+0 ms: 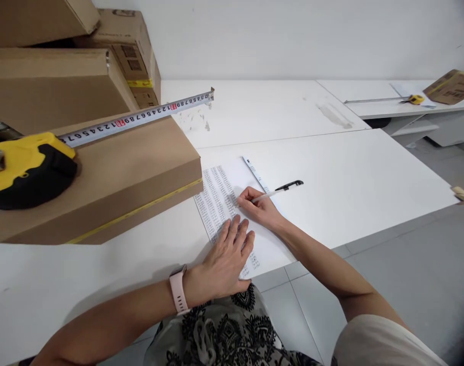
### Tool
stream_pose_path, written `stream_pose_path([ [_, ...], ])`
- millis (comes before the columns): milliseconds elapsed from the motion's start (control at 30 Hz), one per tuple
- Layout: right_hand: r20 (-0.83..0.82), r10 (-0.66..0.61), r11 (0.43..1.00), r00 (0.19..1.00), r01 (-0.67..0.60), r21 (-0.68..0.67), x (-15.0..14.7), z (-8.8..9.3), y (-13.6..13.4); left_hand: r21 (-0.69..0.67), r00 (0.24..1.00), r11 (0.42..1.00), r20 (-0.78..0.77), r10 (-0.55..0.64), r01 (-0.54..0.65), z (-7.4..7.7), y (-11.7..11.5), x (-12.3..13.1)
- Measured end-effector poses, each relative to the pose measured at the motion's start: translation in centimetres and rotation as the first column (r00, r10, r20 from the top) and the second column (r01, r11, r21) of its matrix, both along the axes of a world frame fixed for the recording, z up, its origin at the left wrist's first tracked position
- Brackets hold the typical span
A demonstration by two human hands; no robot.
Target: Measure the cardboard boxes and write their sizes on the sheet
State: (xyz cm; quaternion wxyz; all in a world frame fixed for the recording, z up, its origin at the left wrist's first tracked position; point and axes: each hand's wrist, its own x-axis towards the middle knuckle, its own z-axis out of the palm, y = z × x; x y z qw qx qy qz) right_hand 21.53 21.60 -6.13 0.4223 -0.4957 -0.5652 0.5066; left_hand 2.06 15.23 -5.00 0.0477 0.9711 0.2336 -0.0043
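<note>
While partly under flat left fingers (232,230), paper (221,201) also beneath the pen (284,188) tight between right fingers (250,193).

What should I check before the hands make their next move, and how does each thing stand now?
1. Pen in the grip: ok, the right hand holds it.
2. Pen tip on the paper: cannot tell, the fingers hide it.
3. Paper held down: ok, the left hand lies spread on it.
4. Blank space on the paper: ok, there is some beside the columns of writing.
5. Box clear of the paper: cannot tell, its corner hides part of the paper's edge.
6. Tape measure wound in: not ok, its blade is out above the box.
</note>
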Motion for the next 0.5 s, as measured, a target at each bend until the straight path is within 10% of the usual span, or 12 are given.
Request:
stream_pose_path([
  [500,0.135,-0.15,0.982,0.979,0.133,0.131,-0.7,-0.1,-0.4,0.036,1.0,0.999,-0.008,-0.001,0.001,-0.4,-0.2,0.0],
])
